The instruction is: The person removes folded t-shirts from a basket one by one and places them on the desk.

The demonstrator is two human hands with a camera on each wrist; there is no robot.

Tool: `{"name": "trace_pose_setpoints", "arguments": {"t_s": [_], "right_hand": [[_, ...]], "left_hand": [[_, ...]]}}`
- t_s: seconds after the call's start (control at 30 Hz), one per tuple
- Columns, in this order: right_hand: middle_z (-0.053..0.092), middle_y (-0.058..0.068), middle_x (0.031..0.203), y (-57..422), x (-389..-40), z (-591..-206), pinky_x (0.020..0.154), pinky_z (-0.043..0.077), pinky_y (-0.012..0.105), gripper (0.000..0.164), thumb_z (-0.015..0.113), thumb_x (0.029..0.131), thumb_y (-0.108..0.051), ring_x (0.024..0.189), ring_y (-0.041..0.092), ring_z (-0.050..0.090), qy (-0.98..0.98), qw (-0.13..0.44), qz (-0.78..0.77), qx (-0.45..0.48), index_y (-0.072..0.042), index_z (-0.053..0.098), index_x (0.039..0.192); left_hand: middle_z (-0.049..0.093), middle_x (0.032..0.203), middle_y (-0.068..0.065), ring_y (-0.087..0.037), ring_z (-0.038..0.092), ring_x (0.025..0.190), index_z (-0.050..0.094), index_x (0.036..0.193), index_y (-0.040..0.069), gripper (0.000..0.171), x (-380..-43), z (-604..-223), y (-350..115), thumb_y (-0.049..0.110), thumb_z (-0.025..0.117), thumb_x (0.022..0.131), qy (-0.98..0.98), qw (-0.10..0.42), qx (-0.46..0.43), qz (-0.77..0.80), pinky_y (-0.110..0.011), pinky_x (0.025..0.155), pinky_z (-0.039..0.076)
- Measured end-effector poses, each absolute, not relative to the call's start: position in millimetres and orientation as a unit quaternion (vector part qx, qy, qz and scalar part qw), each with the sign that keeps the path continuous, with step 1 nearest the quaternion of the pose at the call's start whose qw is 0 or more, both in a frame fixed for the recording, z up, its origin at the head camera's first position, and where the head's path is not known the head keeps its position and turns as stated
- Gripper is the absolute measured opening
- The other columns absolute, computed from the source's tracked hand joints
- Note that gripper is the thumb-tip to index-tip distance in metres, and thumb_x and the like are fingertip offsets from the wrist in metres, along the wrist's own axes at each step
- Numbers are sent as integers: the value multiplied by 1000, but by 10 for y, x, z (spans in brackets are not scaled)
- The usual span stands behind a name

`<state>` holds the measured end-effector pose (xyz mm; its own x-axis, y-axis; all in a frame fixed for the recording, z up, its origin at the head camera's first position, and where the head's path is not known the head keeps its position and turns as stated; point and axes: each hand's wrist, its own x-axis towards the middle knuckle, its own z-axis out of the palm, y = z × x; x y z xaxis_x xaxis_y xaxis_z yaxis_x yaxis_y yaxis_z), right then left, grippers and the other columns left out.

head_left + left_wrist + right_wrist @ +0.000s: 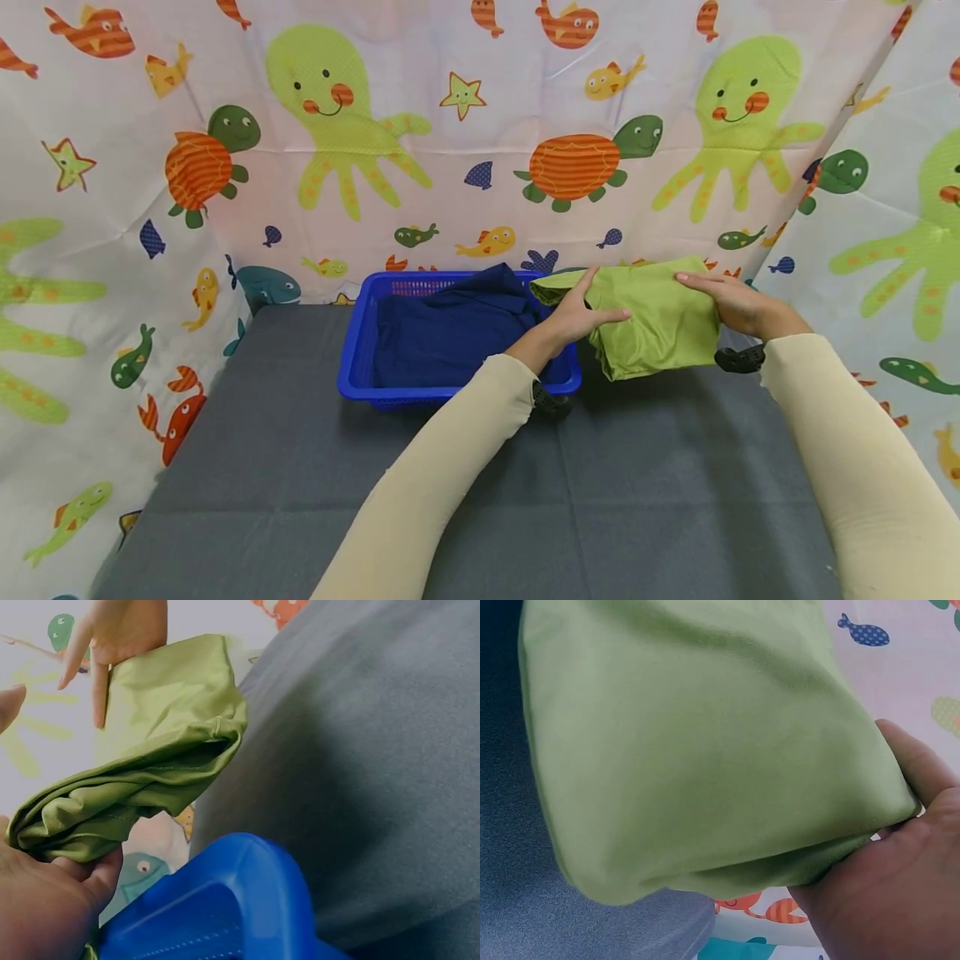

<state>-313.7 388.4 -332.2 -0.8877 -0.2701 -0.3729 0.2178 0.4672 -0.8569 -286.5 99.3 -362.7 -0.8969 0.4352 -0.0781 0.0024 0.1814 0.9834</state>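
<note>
A folded lime-green cloth garment (pixel 652 312) is held up between both hands, just right of the blue basket. My left hand (pixel 573 317) grips its left edge, thumb on the front face and fingers at the back. On the other side my right hand (pixel 738 304) pinches the right edge, its thumb lying near the upper corner. Loose folded layers (pixel 90 814) bunch above the left palm in the left wrist view. The right wrist view shows the smooth folded face (pixel 705 750), with the right hand (pixel 900 877) around its edge.
The blue plastic basket (pixel 347 367) stands near the back of the grey-covered table (pixel 262 467), with dark navy cloth (pixel 450 329) folded inside. A sea-animal patterned curtain (pixel 465 200) rises behind and at both sides. The left forearm passes over the basket's front right corner.
</note>
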Motion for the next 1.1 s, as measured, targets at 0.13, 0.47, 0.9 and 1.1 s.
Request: {"name": "trace_pose_setpoints", "arguments": {"t_s": [0.13,0.47,0.9,1.1], "right_hand": [[-18,12,170,3888,-3135,-3321,126,2,59,85,39,106,-53,156,34,-12,824,229,-519,-4,-3,0,162],[-6,19,168,3925,-3099,-3369,125,4,63,84,37,106,-55,155,38,-3,829,248,-501,-2,-1,4,160],[-10,22,168,3930,-3105,-3484,124,0,65,80,35,106,-56,155,41,-6,831,222,-510,2,1,13,157],[-1,25,167,3927,-3107,-3523,123,5,67,80,34,107,-53,154,43,1,841,211,-497,-11,5,14,158]], "left_hand": [[13,172,5,-28,19,158,12,160,47,97,-2892,-3614,1023,37,78,89,748,163,146,626,-56,122,30],[6,173,5,-29,15,159,5,160,49,97,-2881,-3680,1062,42,74,91,741,200,145,624,-57,124,25],[8,172,2,-29,15,159,8,161,45,94,-2959,-3747,1144,40,72,92,741,204,141,624,-57,124,25],[10,172,0,-29,16,158,9,162,41,92,-2980,-3763,1181,40,71,93,743,203,135,623,-56,124,25]]}}
